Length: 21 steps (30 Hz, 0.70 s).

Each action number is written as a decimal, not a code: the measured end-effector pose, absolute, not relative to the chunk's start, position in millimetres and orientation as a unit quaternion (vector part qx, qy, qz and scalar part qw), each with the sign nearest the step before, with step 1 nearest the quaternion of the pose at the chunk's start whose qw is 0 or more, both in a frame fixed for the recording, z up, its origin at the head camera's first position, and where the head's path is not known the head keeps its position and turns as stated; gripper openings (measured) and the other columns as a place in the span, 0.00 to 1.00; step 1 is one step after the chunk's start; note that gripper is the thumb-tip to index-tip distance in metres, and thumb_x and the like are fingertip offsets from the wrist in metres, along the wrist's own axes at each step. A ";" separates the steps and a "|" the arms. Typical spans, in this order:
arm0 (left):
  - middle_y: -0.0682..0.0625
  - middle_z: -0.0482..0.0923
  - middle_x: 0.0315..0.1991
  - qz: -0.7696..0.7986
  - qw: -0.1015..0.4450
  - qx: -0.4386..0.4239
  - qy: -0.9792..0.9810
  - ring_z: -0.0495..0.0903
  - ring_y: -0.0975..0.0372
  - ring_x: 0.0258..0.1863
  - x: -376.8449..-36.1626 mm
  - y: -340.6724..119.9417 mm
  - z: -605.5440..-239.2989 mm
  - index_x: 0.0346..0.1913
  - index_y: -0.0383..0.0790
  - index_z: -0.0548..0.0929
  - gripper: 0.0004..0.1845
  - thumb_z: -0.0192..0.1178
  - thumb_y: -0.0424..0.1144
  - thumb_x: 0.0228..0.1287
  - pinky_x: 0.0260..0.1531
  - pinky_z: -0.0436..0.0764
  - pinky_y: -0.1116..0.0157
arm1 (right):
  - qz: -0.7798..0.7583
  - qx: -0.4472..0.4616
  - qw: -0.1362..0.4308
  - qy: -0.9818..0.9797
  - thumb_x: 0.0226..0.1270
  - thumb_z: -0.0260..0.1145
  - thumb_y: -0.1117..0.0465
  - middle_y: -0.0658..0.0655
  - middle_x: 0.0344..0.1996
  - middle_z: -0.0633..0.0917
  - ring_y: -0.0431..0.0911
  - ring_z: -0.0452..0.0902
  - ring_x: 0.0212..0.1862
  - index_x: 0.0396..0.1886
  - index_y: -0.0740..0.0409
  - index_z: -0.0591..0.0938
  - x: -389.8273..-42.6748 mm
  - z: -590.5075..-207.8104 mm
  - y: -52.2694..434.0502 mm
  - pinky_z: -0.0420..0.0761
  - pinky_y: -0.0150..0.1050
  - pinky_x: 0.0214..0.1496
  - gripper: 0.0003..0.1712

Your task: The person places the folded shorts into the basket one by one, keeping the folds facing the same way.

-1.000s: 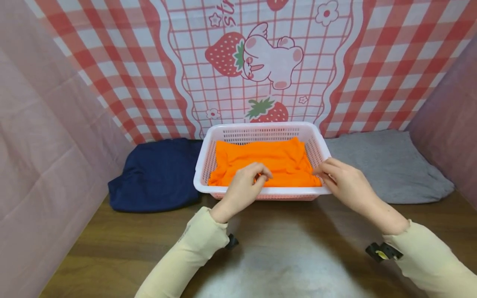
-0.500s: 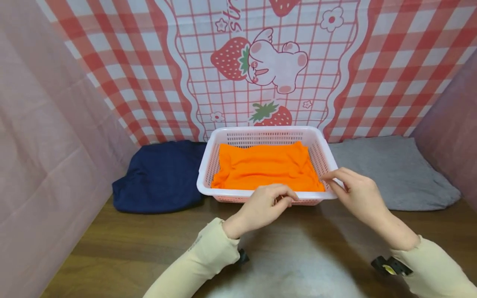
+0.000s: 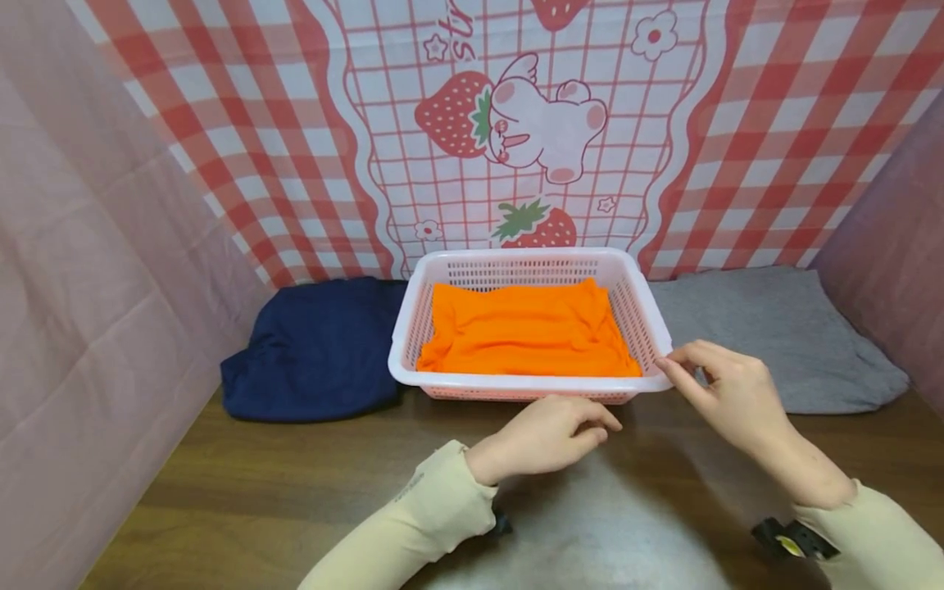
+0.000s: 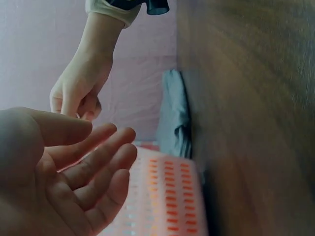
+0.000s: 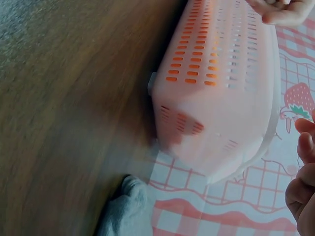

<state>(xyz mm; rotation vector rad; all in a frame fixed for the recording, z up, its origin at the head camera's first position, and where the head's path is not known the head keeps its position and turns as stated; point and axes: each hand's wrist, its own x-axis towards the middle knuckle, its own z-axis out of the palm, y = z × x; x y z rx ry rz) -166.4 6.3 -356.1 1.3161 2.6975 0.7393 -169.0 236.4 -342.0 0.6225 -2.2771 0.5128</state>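
A folded orange cloth [image 3: 527,328] lies in the pale pink slotted plastic basket [image 3: 516,382], spread over most of its floor. My left hand [image 3: 553,434] is over the table just in front of the basket, fingers loosely bent and holding nothing. In the left wrist view, its palm and spread fingers show beside the basket's slotted side [image 4: 170,196]. The right hand [image 3: 737,393] hovers by the basket's front right corner, thumb and forefinger close together, fingertips right at the rim in the head view. The right wrist view shows its loosely curled fingers [image 5: 306,147] with nothing between them.
Left of the basket lies a folded navy cloth [image 3: 313,352]; a folded grey cloth [image 3: 774,340] lies to its right. A red-and-white checked strawberry curtain [image 3: 546,131] hangs close behind. Pinkish fabric walls [image 3: 118,270] bound both sides of the wooden table [image 3: 243,483].
My left hand has drawn back from over the orange cloth, across the front rim and rightward. The right hand has moved from inside the basket's corner outward to the right.
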 end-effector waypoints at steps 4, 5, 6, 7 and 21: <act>0.62 0.81 0.42 0.246 0.047 0.414 0.875 0.73 0.77 0.33 -165.3 13.1 -360.5 0.50 0.50 0.79 0.14 0.50 0.40 0.65 0.39 0.68 0.82 | 0.205 0.227 0.355 -0.883 0.44 0.71 0.65 0.41 0.12 0.66 0.32 0.55 0.16 0.15 0.47 0.73 -166.2 -341.9 241.6 0.54 0.24 0.19 0.14; 0.61 0.81 0.42 0.249 0.052 0.410 0.876 0.74 0.78 0.34 -165.0 14.8 -361.5 0.51 0.49 0.79 0.14 0.51 0.41 0.65 0.39 0.68 0.82 | 0.206 0.222 0.353 -0.885 0.45 0.71 0.64 0.41 0.11 0.64 0.32 0.54 0.16 0.14 0.46 0.72 -165.5 -342.1 242.9 0.54 0.25 0.18 0.16; 0.61 0.81 0.42 0.252 0.056 0.407 0.876 0.74 0.78 0.36 -164.8 16.5 -362.4 0.52 0.49 0.78 0.14 0.51 0.41 0.65 0.40 0.68 0.83 | 0.208 0.218 0.349 -0.887 0.46 0.71 0.64 0.40 0.11 0.63 0.32 0.54 0.15 0.13 0.45 0.70 -164.9 -342.1 244.2 0.54 0.25 0.18 0.17; 0.61 0.81 0.41 0.256 0.060 0.404 0.876 0.75 0.78 0.38 -164.6 18.2 -363.2 0.52 0.48 0.78 0.15 0.51 0.41 0.64 0.40 0.69 0.83 | 0.209 0.213 0.345 -0.890 0.46 0.71 0.63 0.40 0.11 0.63 0.32 0.54 0.15 0.13 0.44 0.70 -164.3 -342.3 245.4 0.53 0.25 0.18 0.18; 0.57 0.69 0.60 0.231 0.088 0.382 0.890 0.67 0.71 0.58 -161.6 39.0 -364.7 0.61 0.46 0.70 0.22 0.49 0.47 0.66 0.56 0.64 0.77 | 0.215 0.178 0.330 -0.902 0.54 0.63 0.65 0.43 0.19 0.74 0.27 0.60 0.23 0.20 0.47 0.78 -159.9 -342.4 264.0 0.61 0.26 0.24 0.08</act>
